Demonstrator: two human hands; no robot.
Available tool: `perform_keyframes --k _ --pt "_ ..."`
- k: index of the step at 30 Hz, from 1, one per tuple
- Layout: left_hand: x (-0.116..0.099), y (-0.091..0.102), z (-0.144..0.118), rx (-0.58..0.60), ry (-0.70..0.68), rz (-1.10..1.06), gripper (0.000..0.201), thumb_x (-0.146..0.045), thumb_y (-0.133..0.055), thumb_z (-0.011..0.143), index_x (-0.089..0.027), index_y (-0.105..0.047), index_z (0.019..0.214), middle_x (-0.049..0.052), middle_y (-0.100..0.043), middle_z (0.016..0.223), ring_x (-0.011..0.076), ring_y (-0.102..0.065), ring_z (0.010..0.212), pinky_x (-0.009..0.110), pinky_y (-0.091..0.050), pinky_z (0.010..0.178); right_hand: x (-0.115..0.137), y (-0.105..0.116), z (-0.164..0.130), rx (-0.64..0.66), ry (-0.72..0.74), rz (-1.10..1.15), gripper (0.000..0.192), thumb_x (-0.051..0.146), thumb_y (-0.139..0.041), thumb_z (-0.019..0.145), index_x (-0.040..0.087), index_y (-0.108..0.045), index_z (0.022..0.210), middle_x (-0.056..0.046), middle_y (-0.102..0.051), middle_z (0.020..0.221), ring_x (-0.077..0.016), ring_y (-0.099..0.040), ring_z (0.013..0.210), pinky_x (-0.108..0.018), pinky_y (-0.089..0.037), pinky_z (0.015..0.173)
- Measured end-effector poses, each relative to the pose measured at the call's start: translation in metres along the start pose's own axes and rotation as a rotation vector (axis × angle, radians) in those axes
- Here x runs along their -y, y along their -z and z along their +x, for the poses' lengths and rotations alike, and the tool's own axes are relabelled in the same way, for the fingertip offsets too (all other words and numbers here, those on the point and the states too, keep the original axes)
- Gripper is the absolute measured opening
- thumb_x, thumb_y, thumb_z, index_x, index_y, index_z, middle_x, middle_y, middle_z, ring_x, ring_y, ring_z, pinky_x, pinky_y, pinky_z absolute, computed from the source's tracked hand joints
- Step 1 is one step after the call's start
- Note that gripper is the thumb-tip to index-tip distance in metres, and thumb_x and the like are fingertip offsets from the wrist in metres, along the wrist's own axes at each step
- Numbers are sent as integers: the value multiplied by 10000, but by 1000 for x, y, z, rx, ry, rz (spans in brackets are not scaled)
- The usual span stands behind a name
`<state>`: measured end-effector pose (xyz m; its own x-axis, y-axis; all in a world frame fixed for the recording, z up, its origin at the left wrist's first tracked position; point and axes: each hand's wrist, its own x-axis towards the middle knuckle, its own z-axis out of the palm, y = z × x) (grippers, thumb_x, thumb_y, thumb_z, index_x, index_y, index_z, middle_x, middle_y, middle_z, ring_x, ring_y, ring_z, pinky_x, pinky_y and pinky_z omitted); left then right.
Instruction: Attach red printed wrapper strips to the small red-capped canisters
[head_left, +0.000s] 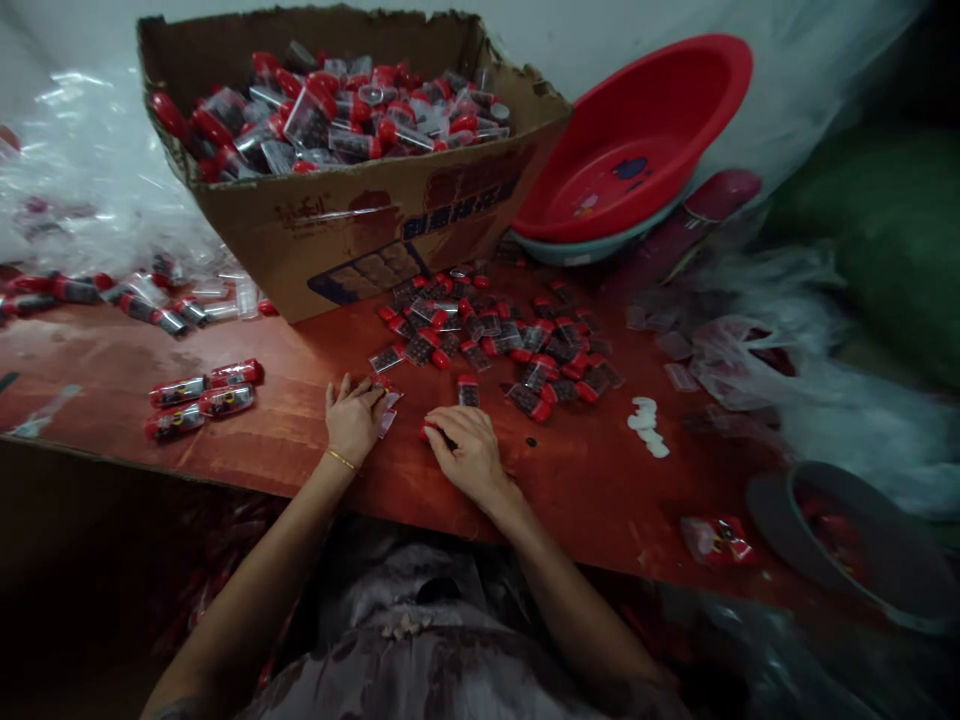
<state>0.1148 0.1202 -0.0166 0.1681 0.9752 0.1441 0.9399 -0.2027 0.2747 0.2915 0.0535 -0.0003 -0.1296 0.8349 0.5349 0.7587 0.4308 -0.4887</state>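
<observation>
My left hand (352, 422) lies over the table with its fingers apart. Its fingertips touch small red-and-clear plastic wrappers (388, 412), partly hidden under the fingers. Close by on the right, my right hand (469, 452) is closed around a small red-capped tube (424, 432); only a red end and a dark part show. Just beyond that hand stands a clear tube with a red cap and dark contents (468, 390). A loose heap of red-capped tubes (517, 345) spreads behind it. To the left lie several tubes in printed wrappers (227, 399).
A cardboard box (360, 230) full of red-capped tubes stands at the back. Red basin (637, 130) leans beside it. White pieces (646, 427), a wrapped packet (718, 541) and a grey bowl (795, 500) are at right. Clear plastic bags (97, 160) pile up at left.
</observation>
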Motion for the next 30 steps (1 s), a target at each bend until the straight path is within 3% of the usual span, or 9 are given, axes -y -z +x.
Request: perform_keyframes --k 3,9,14,18,21,23,26,30 --pt "2 1 7 21 13 2 404 -404 -472 847 -230 -602 1188 100 -514 1343 345 -369 1290 541 -249 1032 1 -4 0 33 -11 6 136 218 -520 860 203 -655 855 -28 -716 874 -174 -614 836 -335 -412 795" --pt "7 1 18 50 43 -5 285 -342 -460 854 -330 -694 1018 2 -591 1264 342 -371 1289 562 -211 1038 1 -8 -6 36 -18 23 151 217 -515 866 211 -658 819 -17 -724 822 -159 -628 776 -323 -415 773" --pt "9 6 17 -13 45 -82 259 -311 -498 831 -299 -711 978 26 -643 1187 309 -393 1287 538 -193 1060 5 -3 -5 7 -31 38 164 234 -508 866 212 -665 825 -23 -728 820 -163 -640 782 -320 -427 784" --pt "3 18 7 -137 55 -214 250 -363 -540 813 -290 -708 982 53 -635 1195 293 -430 1264 532 -238 1045 11 -5 8 -21 -209 157 209 302 -477 878 202 -656 920 -40 -719 843 -162 -648 760 -289 -462 739" --pt "-5 24 -4 -148 16 -325 220 -348 -564 798 -297 -715 949 48 -651 1166 283 -453 1248 536 -255 1041 12 -15 24 8 -416 239 299 431 -539 825 205 -624 999 -31 -707 839 -146 -628 657 -254 -469 625" --pt "-9 26 -9 -146 -13 -381 210 -331 -563 799 -294 -715 938 40 -656 1159 271 -458 1246 528 -269 1043 10 -24 34 38 -469 254 323 475 -599 765 204 -634 938 -17 -695 785 -142 -602 628 -242 -446 589" --pt "-9 22 -13 -178 -13 -475 278 -352 -541 813 -236 -686 1020 71 -648 1174 258 -485 1221 473 -332 1031 5 -35 45 81 -451 315 269 437 -551 806 188 -641 760 15 -633 633 -114 -533 560 -214 -385 539" --pt "-1 9 -9 -231 151 -724 537 -402 -587 768 -136 -535 1232 151 -613 1205 258 -573 1109 403 -452 935 1 -45 51 147 -435 317 386 406 -456 860 175 -565 571 49 -466 473 -88 -406 472 -209 -286 480"
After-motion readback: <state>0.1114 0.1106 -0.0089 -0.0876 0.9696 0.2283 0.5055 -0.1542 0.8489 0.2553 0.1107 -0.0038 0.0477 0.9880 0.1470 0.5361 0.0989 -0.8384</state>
